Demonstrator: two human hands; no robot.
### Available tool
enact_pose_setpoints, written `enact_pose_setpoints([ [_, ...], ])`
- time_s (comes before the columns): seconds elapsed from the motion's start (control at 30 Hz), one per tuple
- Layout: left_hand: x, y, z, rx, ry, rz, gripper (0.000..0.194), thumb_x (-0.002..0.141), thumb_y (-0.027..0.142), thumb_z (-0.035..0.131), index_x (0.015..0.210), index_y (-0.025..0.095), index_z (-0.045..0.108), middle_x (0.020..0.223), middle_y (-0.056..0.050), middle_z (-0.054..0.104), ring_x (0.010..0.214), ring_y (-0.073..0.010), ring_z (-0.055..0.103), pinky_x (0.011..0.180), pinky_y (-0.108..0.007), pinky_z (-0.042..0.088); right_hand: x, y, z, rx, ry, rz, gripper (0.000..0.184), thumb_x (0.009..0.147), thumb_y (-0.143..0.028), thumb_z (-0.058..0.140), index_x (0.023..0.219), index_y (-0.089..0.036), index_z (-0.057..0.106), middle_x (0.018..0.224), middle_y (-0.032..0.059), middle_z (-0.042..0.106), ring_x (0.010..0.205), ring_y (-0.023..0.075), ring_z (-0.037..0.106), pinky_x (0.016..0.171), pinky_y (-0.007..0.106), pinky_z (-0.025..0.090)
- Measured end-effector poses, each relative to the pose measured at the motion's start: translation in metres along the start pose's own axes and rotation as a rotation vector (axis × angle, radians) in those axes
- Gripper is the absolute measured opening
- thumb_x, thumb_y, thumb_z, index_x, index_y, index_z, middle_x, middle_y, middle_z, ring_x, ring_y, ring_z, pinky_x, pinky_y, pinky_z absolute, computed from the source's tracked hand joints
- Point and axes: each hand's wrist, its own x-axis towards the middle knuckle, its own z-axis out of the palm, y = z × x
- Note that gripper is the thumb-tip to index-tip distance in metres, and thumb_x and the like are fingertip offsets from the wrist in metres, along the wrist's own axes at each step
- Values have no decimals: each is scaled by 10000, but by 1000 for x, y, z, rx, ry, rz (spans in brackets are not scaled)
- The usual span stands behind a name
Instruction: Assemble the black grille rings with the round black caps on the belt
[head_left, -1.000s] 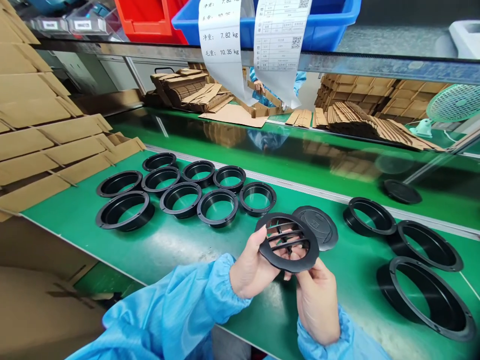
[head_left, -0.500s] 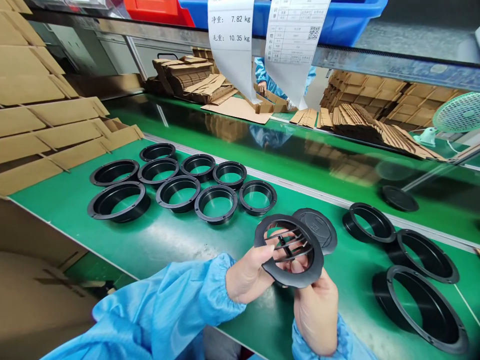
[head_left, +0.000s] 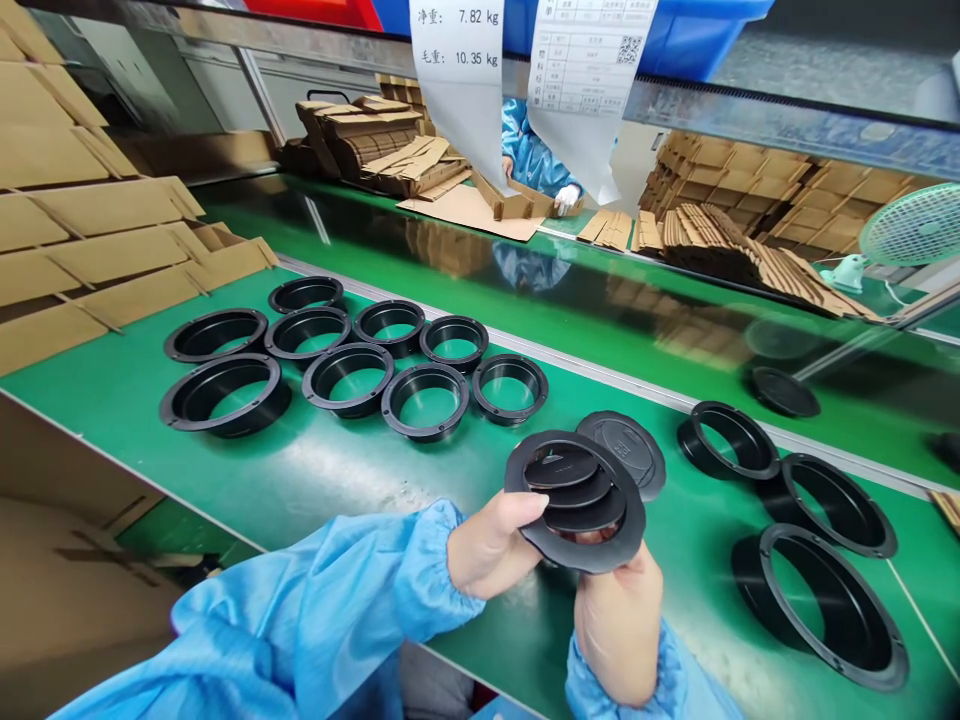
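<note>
Between my two hands is a round black air vent (head_left: 576,502), tilted above the green work surface, its slats turned so their flat faces show across the opening. My left hand (head_left: 499,540) grips its left rim, thumb on top and fingers hidden beneath. My right hand (head_left: 621,620) holds the lower right edge from below; most of its fingertips are behind the vent. A black embossed disc (head_left: 628,452) lies on the surface just behind the vent, partly covered by it.
Several black flanged rings (head_left: 426,402) are grouped on the left; three more, including a large ring (head_left: 825,605), are on the right. Behind lies a shiny green belt (head_left: 465,265) carrying another black disc (head_left: 784,391). Cardboard dividers (head_left: 97,220) are stacked left. Paper labels (head_left: 459,95) hang overhead. A person works opposite.
The vent's slats have turned from edge-on, with gaps between them, to nearly flat across the opening. Both hands keep hold of it. The whole view has shifted slightly.
</note>
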Motion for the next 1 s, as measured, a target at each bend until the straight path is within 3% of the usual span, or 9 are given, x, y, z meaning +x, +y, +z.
enact_pose_setpoints([
  [0.17,0,-4,-8,3,56,-48,472,838,513,674,1126,145,742,997,-115,751,808,-225,674,713,-317,502,1,-3,1,10,-15,28,268,791,-355,812,982,-186,729,952,70,753,870,208,651,791,311,540],
  [0.37,1,-2,-7,5,53,-39,467,855,523,655,1120,147,740,1001,-115,744,804,-210,654,627,-276,449,2,-4,0,-2,-31,55,263,800,-365,803,978,-183,734,977,76,751,918,224,646,810,320,534],
  [0.47,2,-4,-10,-9,57,-39,478,866,529,640,1128,141,733,973,-120,745,796,-221,663,658,-301,473,3,-4,-2,-9,-45,80,241,800,-373,800,936,-184,736,953,66,745,878,216,646,799,316,528],
  [0.6,6,0,-10,-63,73,-51,468,860,502,658,1146,136,721,1042,-132,743,1012,-294,674,813,-361,520,8,-6,0,37,-78,86,273,771,-358,818,973,-203,722,992,60,728,943,230,632,845,334,528],
  [0.67,7,5,-8,-120,110,-41,417,855,442,680,1138,138,724,1067,-120,746,1093,-299,658,927,-390,511,12,-9,1,47,-84,80,299,786,-367,800,1029,-221,704,1074,53,707,1009,227,612,897,334,514],
  [0.77,9,13,-7,-199,169,-19,342,850,362,686,1100,134,735,1069,-106,754,1153,-295,643,1069,-437,452,19,-15,-1,9,-19,49,298,866,-432,715,1089,-243,661,1082,40,670,966,189,598,835,288,504],
  [0.83,10,18,-9,-226,218,-15,300,845,335,681,1052,127,747,1046,-107,761,1158,-300,647,1105,-465,430,23,-19,-4,-66,82,-51,288,918,-456,651,1125,-256,639,1071,36,644,880,160,588,776,273,490],
  [0.9,11,21,-7,-234,295,-39,257,835,297,675,999,116,755,1016,-113,767,1142,-304,660,1109,-474,438,22,-24,-8,-198,162,-246,246,959,-425,598,1144,-267,640,1097,41,618,852,149,573,801,288,481],
  [1.0,11,25,8,-205,482,-111,212,832,215,637,974,107,751,963,-109,775,1097,-294,686,1076,-461,485,14,-33,-9,-473,127,-584,274,1002,-343,506,1222,-278,655,1202,74,582,1061,202,567,956,352,462],
])
